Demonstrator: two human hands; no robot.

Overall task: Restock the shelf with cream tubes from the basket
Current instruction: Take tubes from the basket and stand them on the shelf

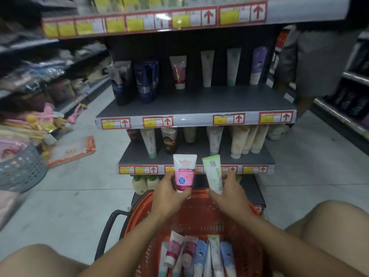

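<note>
Bare knees frame the orange basket [139, 204], which stands on the floor close to the shelf [195, 104], probably so each tube is in easy reach. More cream tubes [199, 256] lie inside it. Above the basket, the left hand [169, 194] has its grip closed around a pink tube [184, 171], and the right hand [227, 194] grasps a green tube [213, 173]. Both are held upright with the labels facing the person, likely to match them with their rows on the shelf
</note>
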